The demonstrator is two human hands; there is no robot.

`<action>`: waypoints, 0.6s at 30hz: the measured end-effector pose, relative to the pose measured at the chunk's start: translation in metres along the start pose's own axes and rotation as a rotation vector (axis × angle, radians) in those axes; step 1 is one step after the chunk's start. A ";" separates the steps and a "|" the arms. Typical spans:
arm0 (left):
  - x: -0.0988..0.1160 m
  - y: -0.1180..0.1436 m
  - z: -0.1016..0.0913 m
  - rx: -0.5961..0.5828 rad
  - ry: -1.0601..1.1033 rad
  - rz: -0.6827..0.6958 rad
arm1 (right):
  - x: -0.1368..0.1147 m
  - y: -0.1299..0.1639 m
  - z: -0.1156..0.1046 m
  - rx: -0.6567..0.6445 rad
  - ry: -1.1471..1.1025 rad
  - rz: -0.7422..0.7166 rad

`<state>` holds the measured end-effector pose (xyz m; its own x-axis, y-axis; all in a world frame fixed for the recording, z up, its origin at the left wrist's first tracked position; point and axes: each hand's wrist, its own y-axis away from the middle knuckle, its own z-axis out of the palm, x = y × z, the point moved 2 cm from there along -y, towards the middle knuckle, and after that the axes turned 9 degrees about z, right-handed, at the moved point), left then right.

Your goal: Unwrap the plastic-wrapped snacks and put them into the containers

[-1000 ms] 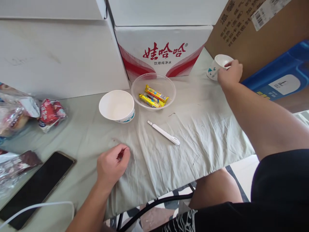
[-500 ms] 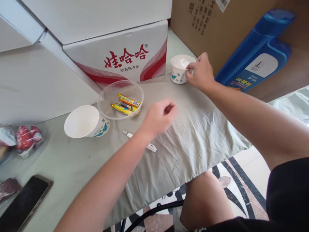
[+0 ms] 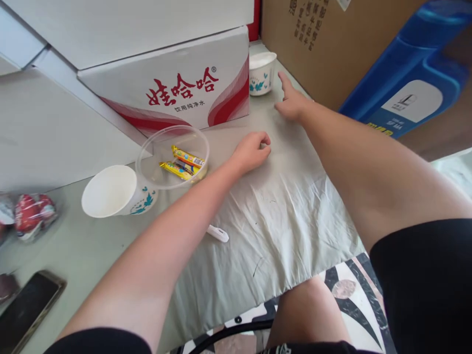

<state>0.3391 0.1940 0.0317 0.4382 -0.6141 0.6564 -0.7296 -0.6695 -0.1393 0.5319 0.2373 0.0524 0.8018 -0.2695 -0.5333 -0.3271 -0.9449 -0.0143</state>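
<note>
My right hand (image 3: 292, 101) is just right of a white paper bowl (image 3: 261, 74) with teal leaf prints, at the back beside the carton. Its thumb and forefinger are spread, apart from the bowl, with nothing between them. My left hand (image 3: 253, 151) hovers over or rests on the cloth in the middle; its fingers are loosely curled and nothing shows in them. Left of it stands a clear plastic bowl (image 3: 145, 179) holding several yellow-wrapped snack bars (image 3: 186, 164). A larger paper bowl (image 3: 142, 201) tilts beside that. My left forearm partly covers a white utility knife (image 3: 218, 233).
A white and red water carton (image 3: 177, 93) and white boxes line the back. On the right stands a brown cardboard box (image 3: 295, 29) with a blue bottle picture (image 3: 409, 73). A phone (image 3: 29, 305) and red-wrapped snacks (image 3: 33, 214) lie at left. The cloth-covered surface ends in front.
My right hand has let go of the small paper bowl, which now stands farther back near the carton's right end. My left hand has moved slightly away from me. The view has shifted a little.
</note>
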 end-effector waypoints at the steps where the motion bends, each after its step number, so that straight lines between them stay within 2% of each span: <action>1: -0.003 0.008 -0.002 0.001 0.016 -0.015 | -0.001 0.003 0.005 -0.034 -0.009 0.008; 5: -0.006 0.043 -0.021 0.072 0.114 -0.060 | -0.002 0.041 0.021 -0.086 0.017 0.003; 7: -0.001 0.075 -0.036 0.139 0.180 -0.097 | -0.008 0.072 0.027 -0.089 0.026 -0.081; 9: 0.009 0.119 -0.052 0.221 0.253 -0.138 | -0.024 0.108 0.033 -0.069 0.033 -0.210; 11: 0.023 0.170 -0.065 0.306 0.340 -0.144 | -0.051 0.147 0.040 -0.056 0.046 -0.318; 14: 0.042 0.241 -0.074 0.273 0.619 -0.113 | -0.106 0.205 0.049 -0.066 0.058 -0.480; 18: 0.044 0.309 -0.093 0.319 0.772 -0.126 | -0.179 0.257 0.055 0.021 0.048 -0.629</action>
<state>0.0840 -0.0007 0.0866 -0.0598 -0.1467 0.9874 -0.4649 -0.8712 -0.1576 0.2772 0.0531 0.0981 0.8652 0.3280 -0.3793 0.2048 -0.9216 -0.3298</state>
